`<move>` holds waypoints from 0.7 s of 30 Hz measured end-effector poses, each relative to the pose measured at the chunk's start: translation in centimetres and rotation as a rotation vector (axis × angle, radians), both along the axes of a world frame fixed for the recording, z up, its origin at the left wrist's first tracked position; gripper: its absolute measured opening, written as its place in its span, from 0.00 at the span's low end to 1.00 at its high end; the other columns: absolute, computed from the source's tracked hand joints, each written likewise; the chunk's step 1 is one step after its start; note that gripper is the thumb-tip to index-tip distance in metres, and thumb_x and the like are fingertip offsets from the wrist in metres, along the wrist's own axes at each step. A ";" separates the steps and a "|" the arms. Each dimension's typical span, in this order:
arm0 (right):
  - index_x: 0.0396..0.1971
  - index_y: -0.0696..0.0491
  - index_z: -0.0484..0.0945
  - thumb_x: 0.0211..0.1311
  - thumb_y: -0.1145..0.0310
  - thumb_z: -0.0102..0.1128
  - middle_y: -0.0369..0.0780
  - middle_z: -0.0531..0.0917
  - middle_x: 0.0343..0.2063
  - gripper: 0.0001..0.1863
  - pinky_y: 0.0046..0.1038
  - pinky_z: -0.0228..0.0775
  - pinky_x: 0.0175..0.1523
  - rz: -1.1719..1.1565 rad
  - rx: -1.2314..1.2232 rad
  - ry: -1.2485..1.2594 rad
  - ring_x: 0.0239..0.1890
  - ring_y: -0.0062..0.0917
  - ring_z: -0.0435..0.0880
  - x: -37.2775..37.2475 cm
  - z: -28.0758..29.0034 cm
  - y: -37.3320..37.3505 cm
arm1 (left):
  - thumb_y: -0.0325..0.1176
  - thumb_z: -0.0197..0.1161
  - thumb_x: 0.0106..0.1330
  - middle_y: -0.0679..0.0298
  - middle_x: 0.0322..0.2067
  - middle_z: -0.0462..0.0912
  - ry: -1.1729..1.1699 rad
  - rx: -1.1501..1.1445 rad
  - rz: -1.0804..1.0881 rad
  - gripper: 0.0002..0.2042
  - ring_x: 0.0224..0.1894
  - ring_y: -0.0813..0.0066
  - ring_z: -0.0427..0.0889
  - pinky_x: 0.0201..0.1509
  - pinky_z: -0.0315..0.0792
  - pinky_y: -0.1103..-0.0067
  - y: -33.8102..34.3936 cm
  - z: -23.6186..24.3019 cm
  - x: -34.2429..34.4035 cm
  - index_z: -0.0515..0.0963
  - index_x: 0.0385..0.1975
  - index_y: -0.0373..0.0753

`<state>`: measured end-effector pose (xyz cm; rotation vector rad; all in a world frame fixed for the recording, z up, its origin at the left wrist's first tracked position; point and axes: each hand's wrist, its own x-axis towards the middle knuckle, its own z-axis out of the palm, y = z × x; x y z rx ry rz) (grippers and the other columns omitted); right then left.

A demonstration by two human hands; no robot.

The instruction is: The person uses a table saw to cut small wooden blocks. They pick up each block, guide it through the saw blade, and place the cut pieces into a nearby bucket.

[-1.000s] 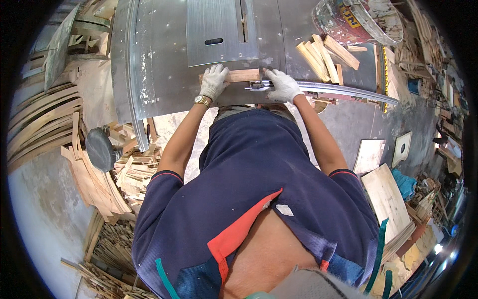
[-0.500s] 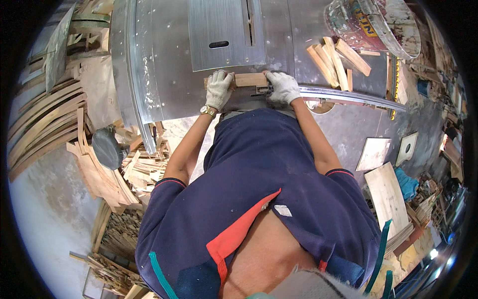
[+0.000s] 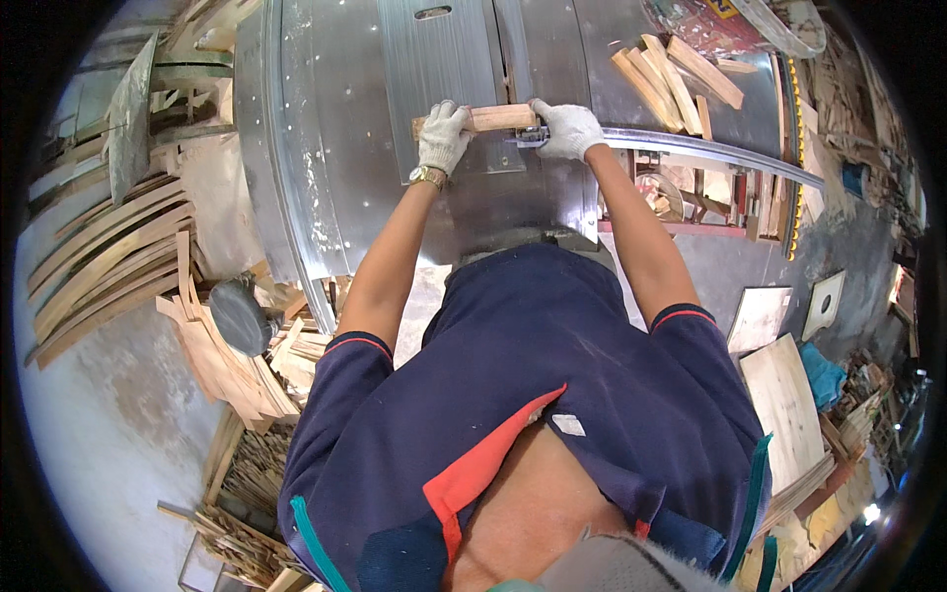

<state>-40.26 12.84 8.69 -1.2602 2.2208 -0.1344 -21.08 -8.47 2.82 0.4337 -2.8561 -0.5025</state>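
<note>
Both my hands wear white work gloves and hold a short wooden block [image 3: 501, 118] lying crosswise on a grey metal saw table [image 3: 340, 128]. My left hand [image 3: 444, 136] is wrapped over the block's left end, with a watch on that wrist. At its right end, my right hand [image 3: 569, 131] grips the block together with a small metal stop beside a long metal fence bar [image 3: 710, 148]. The block meets the near end of a narrow slot [image 3: 502, 44] in the table. The right fingertips are partly hidden behind the block.
Several wooden pieces [image 3: 681, 84] lie on the table's right side, near a paint-stained bucket [image 3: 705, 25]. Curved wooden strips [image 3: 118, 252] are stacked at left. Offcuts heap around a dark round-topped object [image 3: 239, 317]. Boards [image 3: 784, 409] stand at lower right.
My hands have pushed the wooden block and fence bar forward over the table, up to the slot. My arms are straighter, and an opening under the bar now shows at right.
</note>
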 end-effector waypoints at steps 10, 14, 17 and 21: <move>0.71 0.45 0.72 0.46 0.56 0.75 0.49 0.90 0.44 0.46 0.47 0.81 0.56 0.007 0.016 -0.004 0.49 0.48 0.89 -5.6 1.0 -4.9 | 0.37 0.79 0.56 0.59 0.50 0.82 -0.088 -0.018 0.032 0.23 0.58 0.55 0.80 0.63 0.78 0.63 -4.9 -0.6 -5.8 0.85 0.53 0.44; 0.71 0.46 0.72 0.46 0.56 0.74 0.50 0.90 0.44 0.46 0.47 0.81 0.56 0.018 -0.007 0.007 0.49 0.48 0.89 -6.7 0.3 -5.6 | 0.37 0.79 0.56 0.58 0.51 0.82 -0.115 0.005 0.048 0.24 0.59 0.54 0.80 0.64 0.78 0.62 -5.7 -0.7 -7.0 0.86 0.54 0.45; 0.71 0.46 0.72 0.46 0.56 0.74 0.50 0.89 0.44 0.47 0.47 0.81 0.56 0.026 -0.009 0.022 0.49 0.49 0.89 -7.4 -0.1 -6.0 | 0.41 0.77 0.59 0.61 0.50 0.81 -0.121 -0.024 0.023 0.26 0.58 0.57 0.80 0.63 0.78 0.63 -6.4 -0.6 -7.4 0.84 0.59 0.46; 0.72 0.46 0.72 0.46 0.56 0.74 0.51 0.89 0.44 0.47 0.47 0.80 0.56 0.017 0.008 0.003 0.49 0.49 0.89 -8.2 0.0 -6.6 | 0.41 0.77 0.59 0.61 0.50 0.81 -0.127 -0.030 0.023 0.25 0.58 0.58 0.80 0.63 0.78 0.63 -6.9 -0.4 -8.4 0.84 0.58 0.46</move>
